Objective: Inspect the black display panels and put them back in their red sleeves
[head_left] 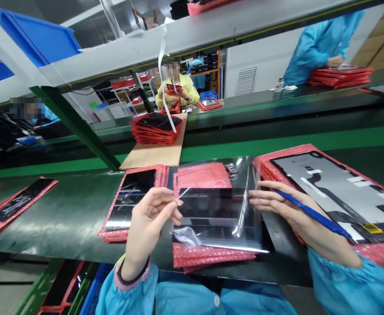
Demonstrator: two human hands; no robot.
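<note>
the left hand (149,229) pinches the left edge of a dark glass panel (218,214) wrapped in clear film (244,205), held over a red bubble bag (205,177). the right hand (287,210) curls around a blue pen (313,221), its fingertips (255,197) at the panel's right edge. another dark panel (131,194) lies just left, a grey-backed panel (339,192) right, and red-bagged panels (157,129) stack on cardboard (152,153) beyond.
</note>
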